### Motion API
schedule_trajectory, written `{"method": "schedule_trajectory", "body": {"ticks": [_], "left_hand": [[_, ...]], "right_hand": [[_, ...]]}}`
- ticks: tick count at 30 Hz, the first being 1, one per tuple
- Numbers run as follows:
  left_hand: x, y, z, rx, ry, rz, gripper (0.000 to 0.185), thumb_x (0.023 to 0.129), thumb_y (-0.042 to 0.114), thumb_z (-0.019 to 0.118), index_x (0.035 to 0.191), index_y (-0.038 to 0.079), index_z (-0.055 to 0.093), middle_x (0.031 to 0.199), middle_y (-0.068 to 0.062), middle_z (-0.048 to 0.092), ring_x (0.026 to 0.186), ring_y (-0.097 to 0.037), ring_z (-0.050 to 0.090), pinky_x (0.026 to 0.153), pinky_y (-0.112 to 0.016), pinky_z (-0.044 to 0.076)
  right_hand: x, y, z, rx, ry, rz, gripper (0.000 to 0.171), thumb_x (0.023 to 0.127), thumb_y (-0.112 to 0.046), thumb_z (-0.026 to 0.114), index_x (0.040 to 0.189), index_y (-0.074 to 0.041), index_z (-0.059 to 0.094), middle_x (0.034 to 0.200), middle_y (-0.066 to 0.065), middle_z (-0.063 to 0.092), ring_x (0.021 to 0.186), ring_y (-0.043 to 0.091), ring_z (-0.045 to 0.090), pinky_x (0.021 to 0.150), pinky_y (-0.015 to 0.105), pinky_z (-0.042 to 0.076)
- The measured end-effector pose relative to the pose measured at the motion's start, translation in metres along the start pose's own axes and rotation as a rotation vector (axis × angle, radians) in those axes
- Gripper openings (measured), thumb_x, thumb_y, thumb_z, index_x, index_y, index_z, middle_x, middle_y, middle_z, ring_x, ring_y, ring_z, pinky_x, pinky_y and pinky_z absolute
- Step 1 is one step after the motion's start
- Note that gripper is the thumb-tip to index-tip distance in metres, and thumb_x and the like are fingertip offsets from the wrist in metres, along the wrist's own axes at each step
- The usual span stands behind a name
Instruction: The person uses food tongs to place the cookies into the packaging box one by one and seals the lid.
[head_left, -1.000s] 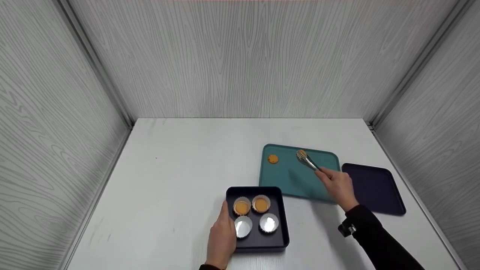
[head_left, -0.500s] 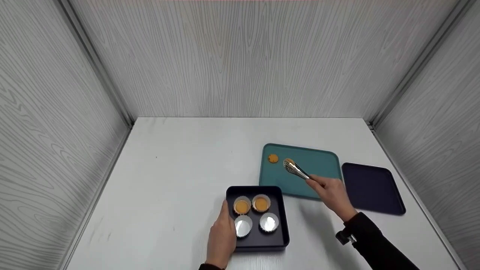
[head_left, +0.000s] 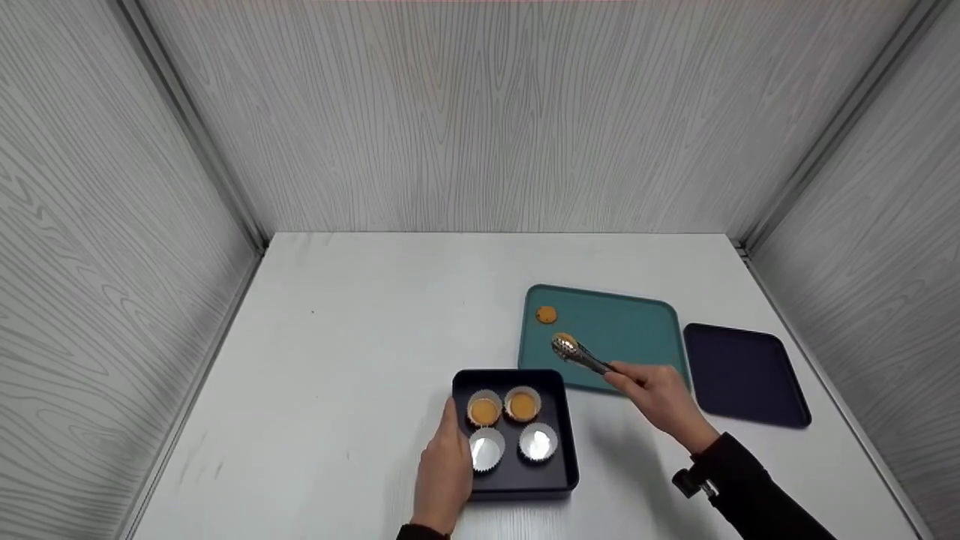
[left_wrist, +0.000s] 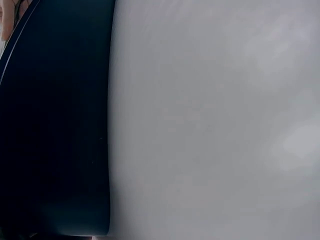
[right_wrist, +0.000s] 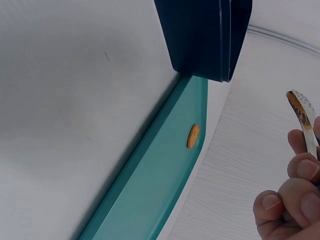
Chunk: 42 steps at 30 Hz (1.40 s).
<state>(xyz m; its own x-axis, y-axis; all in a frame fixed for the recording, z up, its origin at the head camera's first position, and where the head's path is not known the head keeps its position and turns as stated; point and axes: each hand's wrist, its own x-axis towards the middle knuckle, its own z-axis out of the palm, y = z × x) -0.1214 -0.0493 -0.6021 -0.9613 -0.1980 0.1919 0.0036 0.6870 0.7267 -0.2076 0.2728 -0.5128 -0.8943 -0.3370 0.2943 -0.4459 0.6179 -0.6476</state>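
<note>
My left hand (head_left: 442,469) grips the left wall of a dark square tray (head_left: 559,420). In the tray stand two paper cups with orange cookies (head_left: 502,410) at the back and two bare foil cups (head_left: 512,448) at the front. My right hand (head_left: 660,394) grips metal tongs (head_left: 581,355), which pinch an orange cookie (head_left: 562,341) above the front left of the teal tray (head_left: 630,330). Another cookie (head_left: 546,315) lies near that tray's back left corner. The right wrist view shows the tongs' tip (right_wrist: 300,112), my fingers (right_wrist: 295,195), the teal tray (right_wrist: 160,175) and its cookie (right_wrist: 193,136).
A flat dark navy tray (head_left: 746,375) lies right of the teal one. The white table (head_left: 360,322) is closed in by grey wood-grain walls on three sides. The left wrist view shows only the dark tray's wall (left_wrist: 55,125) and table (left_wrist: 210,125).
My right hand has carried the tongs and the pinched cookie from the teal tray's back leftward and nearer, toward the dark square tray. The left hand has stayed put.
</note>
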Motion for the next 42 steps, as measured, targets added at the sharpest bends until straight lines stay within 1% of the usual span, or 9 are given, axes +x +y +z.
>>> {"method": "schedule_trajectory", "body": {"ticks": [5, 9, 13, 16, 19, 21, 25, 32, 42], "left_hand": [[0.001, 0.001, -0.001, -0.004, -0.008, -0.002, 0.051, 0.105, 0.007, 0.048, 0.155, -0.003, 0.038, 0.098, -0.018, 0.068, 0.048, -0.007, 0.039, 0.051, -0.028, 0.042], [0.002, 0.001, -0.002, -0.004, -0.013, -0.001, 0.051, 0.106, 0.007, 0.046, 0.155, -0.003, 0.038, 0.081, -0.012, 0.061, 0.046, -0.007, 0.038, 0.05, -0.027, 0.04], [0.002, 0.0, -0.002, -0.005, -0.006, 0.008, 0.051, 0.105, 0.007, 0.046, 0.155, -0.003, 0.038, 0.077, -0.008, 0.057, 0.047, -0.007, 0.038, 0.051, -0.028, 0.041], [0.002, 0.0, -0.001, -0.003, 0.0, 0.017, 0.051, 0.105, 0.007, 0.046, 0.154, -0.004, 0.038, 0.075, -0.008, 0.056, 0.046, -0.007, 0.038, 0.05, -0.028, 0.041], [0.002, 0.0, -0.002, -0.001, -0.004, 0.016, 0.051, 0.106, 0.007, 0.046, 0.155, -0.004, 0.038, 0.076, -0.009, 0.057, 0.046, -0.006, 0.038, 0.05, -0.027, 0.041], [0.002, 0.0, -0.002, -0.001, -0.006, 0.016, 0.051, 0.106, 0.008, 0.046, 0.155, -0.003, 0.037, 0.078, -0.009, 0.059, 0.046, -0.006, 0.039, 0.05, -0.027, 0.041], [0.002, 0.001, -0.003, -0.005, -0.003, 0.02, 0.051, 0.106, 0.007, 0.046, 0.155, -0.003, 0.037, 0.083, -0.013, 0.063, 0.046, -0.006, 0.04, 0.049, -0.027, 0.041], [0.003, 0.001, -0.002, -0.006, -0.003, 0.013, 0.051, 0.106, 0.008, 0.046, 0.155, -0.003, 0.038, 0.089, -0.017, 0.067, 0.048, -0.007, 0.042, 0.051, -0.031, 0.044], [0.0, 0.001, -0.002, -0.01, -0.013, -0.005, 0.051, 0.106, 0.008, 0.047, 0.155, -0.004, 0.038, 0.113, -0.024, 0.069, 0.049, -0.008, 0.044, 0.055, -0.032, 0.047]], "right_hand": [[-0.005, -0.007, -0.005, 0.035, -0.102, -0.003, 0.032, 0.101, -0.024, 0.065, 0.124, -0.004, 0.074, 0.077, -0.005, 0.071, 0.054, 0.0, 0.041, 0.055, 0.023, 0.036], [-0.007, -0.012, -0.006, 0.031, -0.164, -0.024, 0.03, 0.101, -0.024, 0.066, 0.122, -0.004, 0.075, 0.088, -0.001, 0.077, 0.059, 0.001, 0.047, 0.057, 0.023, 0.04], [-0.009, -0.016, -0.007, 0.033, -0.23, -0.036, 0.032, 0.102, -0.026, 0.065, 0.122, -0.004, 0.075, 0.098, 0.006, 0.078, 0.064, -0.001, 0.051, 0.059, 0.023, 0.04], [-0.011, -0.019, -0.007, 0.039, -0.271, -0.037, 0.031, 0.102, -0.028, 0.064, 0.121, -0.007, 0.077, 0.096, 0.005, 0.078, 0.063, -0.002, 0.049, 0.059, 0.023, 0.039], [-0.011, -0.02, -0.006, 0.045, -0.293, -0.055, 0.025, 0.102, -0.029, 0.065, 0.116, -0.014, 0.079, 0.08, -0.007, 0.071, 0.058, -0.004, 0.042, 0.056, 0.021, 0.036], [-0.011, -0.022, -0.005, 0.042, -0.314, -0.078, 0.018, 0.102, -0.029, 0.065, 0.104, -0.02, 0.079, 0.068, -0.016, 0.055, 0.055, -0.004, 0.031, 0.054, 0.02, 0.03], [-0.011, -0.027, -0.004, 0.047, -0.384, -0.107, 0.017, 0.103, -0.032, 0.063, 0.088, -0.029, 0.071, 0.064, -0.018, 0.035, 0.054, -0.004, 0.026, 0.053, 0.02, 0.025], [-0.012, -0.039, -0.001, 0.006, -0.458, -0.124, 0.015, 0.101, -0.032, 0.066, 0.089, -0.031, 0.076, 0.064, -0.018, 0.05, 0.053, -0.005, 0.032, 0.053, 0.018, 0.028], [-0.015, -0.048, 0.011, -0.138, -0.439, -0.256, 0.036, 0.099, -0.023, 0.07, 0.067, -0.022, 0.053, 0.061, -0.022, 0.025, 0.053, -0.006, 0.021, 0.053, 0.017, 0.018]]}}
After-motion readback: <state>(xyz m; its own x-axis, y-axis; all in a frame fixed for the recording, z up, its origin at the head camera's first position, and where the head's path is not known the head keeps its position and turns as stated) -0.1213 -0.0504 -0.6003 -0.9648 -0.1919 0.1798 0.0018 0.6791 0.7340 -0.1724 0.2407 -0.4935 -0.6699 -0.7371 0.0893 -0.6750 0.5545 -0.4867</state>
